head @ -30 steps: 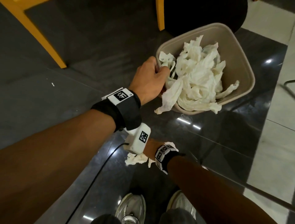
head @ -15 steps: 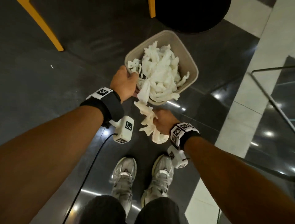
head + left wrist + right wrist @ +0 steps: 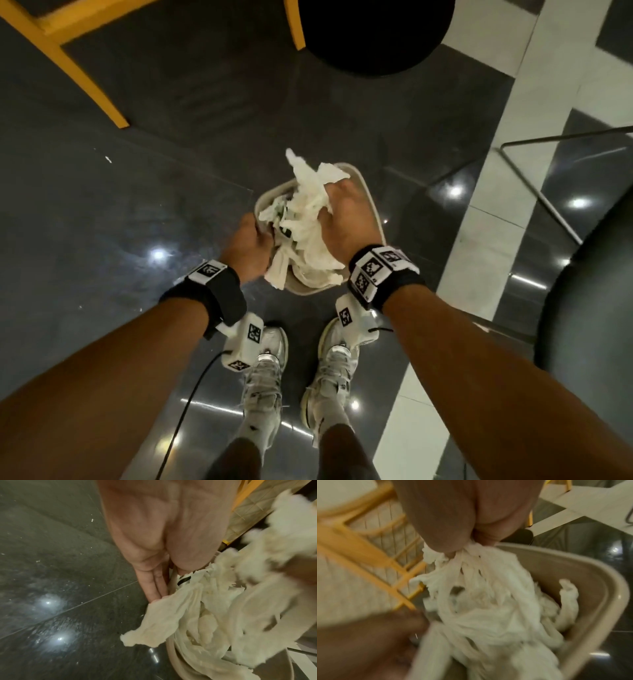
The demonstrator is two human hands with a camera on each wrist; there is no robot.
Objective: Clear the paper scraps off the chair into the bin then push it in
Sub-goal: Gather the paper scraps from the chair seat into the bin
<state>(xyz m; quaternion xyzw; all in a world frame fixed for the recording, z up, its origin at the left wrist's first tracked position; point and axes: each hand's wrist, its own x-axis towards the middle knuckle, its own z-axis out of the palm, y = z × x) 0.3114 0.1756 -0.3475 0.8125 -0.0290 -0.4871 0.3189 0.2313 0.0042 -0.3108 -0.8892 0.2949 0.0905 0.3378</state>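
Observation:
A beige bin [image 3: 365,192], heaped with white paper scraps [image 3: 308,219], hangs above the dark floor in front of my feet. My left hand [image 3: 255,240] grips its left rim. In the left wrist view the fingers [image 3: 152,586] lie on the outside of the bin wall [image 3: 173,577], and the thumb is on the inner side. My right hand [image 3: 334,209] is over the bin's mouth and clutches a bunch of scraps [image 3: 476,574]. These hang from the fist [image 3: 471,543] into the bin [image 3: 607,591]. One strip [image 3: 154,623] droops over the near rim.
A yellow-framed chair [image 3: 68,51] stands at the far left, and its woven seat shows in the right wrist view. A black round seat [image 3: 373,34] is at the top. Another dark seat [image 3: 596,308] on thin metal legs is at the right. My shoes [image 3: 267,359] are below the bin.
My right hand has come up from below the bin with a bunch of scraps and is now over its mouth. The left hand has kept hold of the rim.

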